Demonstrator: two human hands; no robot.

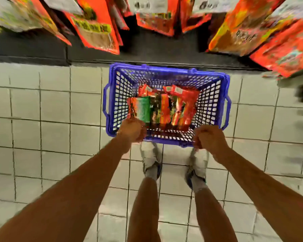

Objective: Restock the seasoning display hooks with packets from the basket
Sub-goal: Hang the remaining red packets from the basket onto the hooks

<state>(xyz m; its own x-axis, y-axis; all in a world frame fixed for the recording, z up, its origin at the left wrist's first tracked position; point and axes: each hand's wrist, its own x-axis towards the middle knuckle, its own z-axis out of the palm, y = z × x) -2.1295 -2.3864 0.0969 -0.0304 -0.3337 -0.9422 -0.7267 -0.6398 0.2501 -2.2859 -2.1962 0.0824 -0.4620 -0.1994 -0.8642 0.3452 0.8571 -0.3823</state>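
A blue plastic basket [166, 74] with lattice walls sits in the middle of the view, over a floor of pale square tiles [47, 105], its far rim close to the dark base of the display [28, 49]. Both hands are at the basket's near rim: the left hand [131, 130] has its fingers curled over the near left corner, and the right hand [210, 137] is closed round the near right corner, so each grip is holding the basket. Whether the basket rests on the floor or hangs just above it cannot be told. Inside lie the seasoning packets [163, 107], mostly red and orange with one green-faced packet [143, 109] at the left, packed side by side across the bottom. Along the far edge of the view hang rows of orange and red display packets [96, 27], blurred, with more of them at the far right [262, 27]; the hooks that carry them cannot be made out. Near the bottom the person's bare legs and two pale shoes [151, 159] stand on the tiles just behind the basket, between the two forearms.
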